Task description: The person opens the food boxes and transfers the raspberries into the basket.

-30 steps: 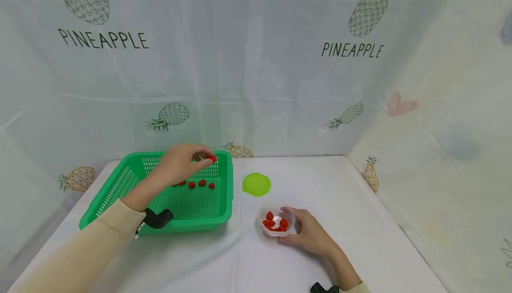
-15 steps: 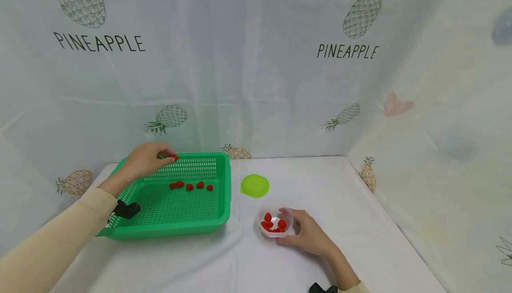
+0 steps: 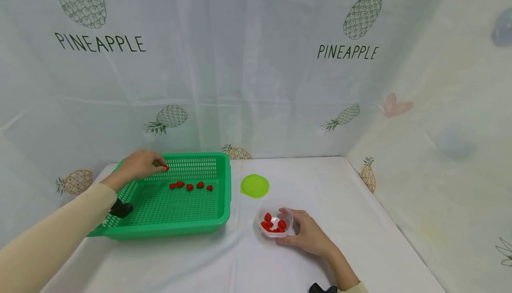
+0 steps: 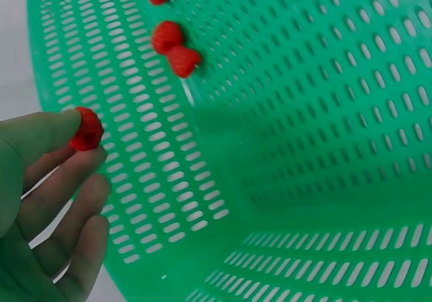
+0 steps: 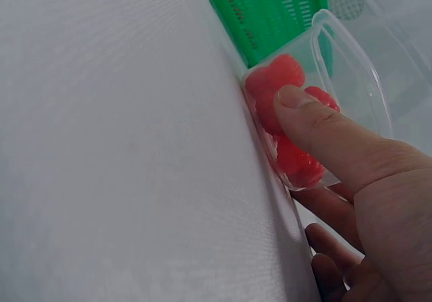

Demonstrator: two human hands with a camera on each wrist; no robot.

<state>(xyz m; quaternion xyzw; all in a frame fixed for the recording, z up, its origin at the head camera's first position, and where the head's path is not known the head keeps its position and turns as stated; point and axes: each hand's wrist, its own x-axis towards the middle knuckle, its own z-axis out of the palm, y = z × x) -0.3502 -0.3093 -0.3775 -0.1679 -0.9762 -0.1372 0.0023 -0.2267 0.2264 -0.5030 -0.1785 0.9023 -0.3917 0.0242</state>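
My left hand (image 3: 142,164) hovers over the back left part of the green basket (image 3: 176,215). Between its thumb and fingertips it pinches a red raspberry (image 4: 88,130), seen clearly in the left wrist view. Below, several more raspberries (image 3: 190,187) lie in a loose row on the basket floor. At the front middle of the table, my right hand (image 3: 310,235) grips a small clear plastic container (image 5: 368,65) from its right side. Several raspberries (image 5: 287,72) are inside it, and the thumb lies along the outer wall in the right wrist view.
A light green lid (image 3: 254,186) lies flat on the white tablecloth (image 3: 344,204), between the basket and the container's far side. Behind the table hangs a pale curtain (image 3: 248,75) printed with pineapples.
My left hand, still pinching a raspberry, has moved left across the basket, then slightly down toward it. The right hand and the container have stayed in place.
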